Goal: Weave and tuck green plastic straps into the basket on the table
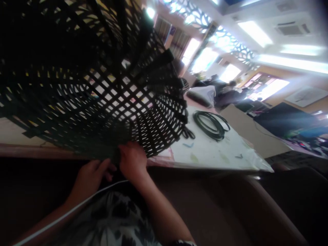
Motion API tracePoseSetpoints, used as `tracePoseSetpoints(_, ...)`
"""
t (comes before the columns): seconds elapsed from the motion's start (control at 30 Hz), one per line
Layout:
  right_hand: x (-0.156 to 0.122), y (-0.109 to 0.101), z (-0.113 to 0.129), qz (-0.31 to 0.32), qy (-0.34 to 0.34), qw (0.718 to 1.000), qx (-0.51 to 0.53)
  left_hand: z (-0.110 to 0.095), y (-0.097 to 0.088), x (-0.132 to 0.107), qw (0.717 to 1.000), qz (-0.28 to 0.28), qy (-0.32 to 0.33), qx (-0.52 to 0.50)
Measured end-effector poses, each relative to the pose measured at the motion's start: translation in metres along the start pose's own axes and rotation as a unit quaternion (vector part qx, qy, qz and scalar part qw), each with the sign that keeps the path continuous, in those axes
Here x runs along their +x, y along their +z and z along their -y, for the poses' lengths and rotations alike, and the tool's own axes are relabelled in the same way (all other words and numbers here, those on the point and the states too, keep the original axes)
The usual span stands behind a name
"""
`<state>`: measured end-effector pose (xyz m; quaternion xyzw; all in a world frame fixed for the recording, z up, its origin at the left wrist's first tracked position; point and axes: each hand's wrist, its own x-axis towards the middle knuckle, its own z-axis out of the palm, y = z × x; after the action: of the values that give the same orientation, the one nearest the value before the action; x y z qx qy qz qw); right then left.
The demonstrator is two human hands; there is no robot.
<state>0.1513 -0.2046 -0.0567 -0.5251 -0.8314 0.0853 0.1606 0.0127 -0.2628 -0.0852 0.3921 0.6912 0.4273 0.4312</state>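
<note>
A large dark woven basket of flat strips fills the upper left of the head view, tilted over the table edge with strip ends sticking out along its side. My right hand is closed on the basket's near lower edge, its fingertips hidden behind the weave. Just left of it, my left hand has bent fingers at the same edge, thumb and fingertips close together. Whatever lies between those left fingers is too dark to make out. A thin white cord runs across in front of my left forearm.
On the covered table lie a coil of dark strip, scissors beside the basket, and small strip scraps. A brown chair stands at the lower right. Other tables and blurred people are farther back.
</note>
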Motion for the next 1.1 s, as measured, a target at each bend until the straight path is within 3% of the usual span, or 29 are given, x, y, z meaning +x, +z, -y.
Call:
tracePoseSetpoints(0.23, 0.001, -0.002, -0.001, 0.014, -0.007, 1.000, 0.004, -0.009, 0.005, -0.003, 1.000, -0.006, 0.005, 0.000)
tracePoseSetpoints(0.47, 0.002, -0.006, 0.000, 0.051, -0.009, 0.998, 0.022, 0.004, 0.012, 0.001, 0.998, -0.050, 0.029, -0.001)
tracePoseSetpoints(0.7, 0.004, -0.004, -0.004, 0.035, -0.033, 0.999, 0.016, 0.003, 0.012, 0.005, 0.999, -0.032, 0.037, -0.004)
tracePoseSetpoints(0.83, -0.002, -0.008, -0.008, -0.032, -0.058, 0.997, 0.030, 0.008, 0.005, 0.007, 0.998, 0.015, 0.063, -0.016)
tracePoseSetpoints(0.93, -0.012, -0.013, -0.013, -0.124, -0.085, 0.988, 0.025, 0.014, -0.006, 0.010, 0.995, 0.051, 0.079, -0.013)
tracePoseSetpoints(1.1, -0.023, -0.020, -0.027, -0.299, -0.175, 0.938, -0.032, 0.016, -0.029, 0.021, 0.987, 0.099, 0.112, 0.058)
